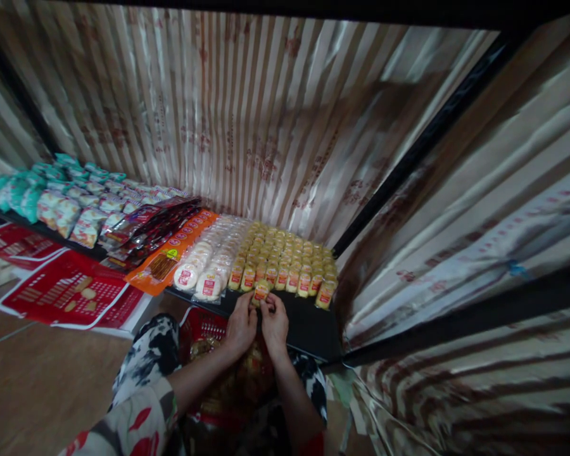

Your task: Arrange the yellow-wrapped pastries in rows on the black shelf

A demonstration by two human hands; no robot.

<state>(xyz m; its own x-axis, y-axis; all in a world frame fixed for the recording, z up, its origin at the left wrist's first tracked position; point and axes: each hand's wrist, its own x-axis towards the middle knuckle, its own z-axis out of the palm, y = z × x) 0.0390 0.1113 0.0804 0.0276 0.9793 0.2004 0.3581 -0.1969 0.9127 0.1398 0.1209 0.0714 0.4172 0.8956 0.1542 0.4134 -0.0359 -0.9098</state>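
Note:
Between the fingertips of my left hand (242, 324) and my right hand (274, 321) is a small yellow wrapped snack pack (261, 291) with a red label. Both hands pinch it from its two sides, just above the front edge of the black shelf (313, 323). Right behind it stand rows of matching yellow snack packs (285, 253), their red labels facing me. Below my forearms, an opened red bag (209, 323) rests at my lap with more wrapped packs inside, partly hidden by my arms.
Left of the yellow rows lie white round wrapped cakes (204, 266), an orange packet (164, 259), dark red packets (152, 228) and teal-and-white bags (66, 196). Red printed bags (71, 291) sit on the floor at left. Black frame posts (408, 152) and striped sheeting (247, 114) enclose the shelf.

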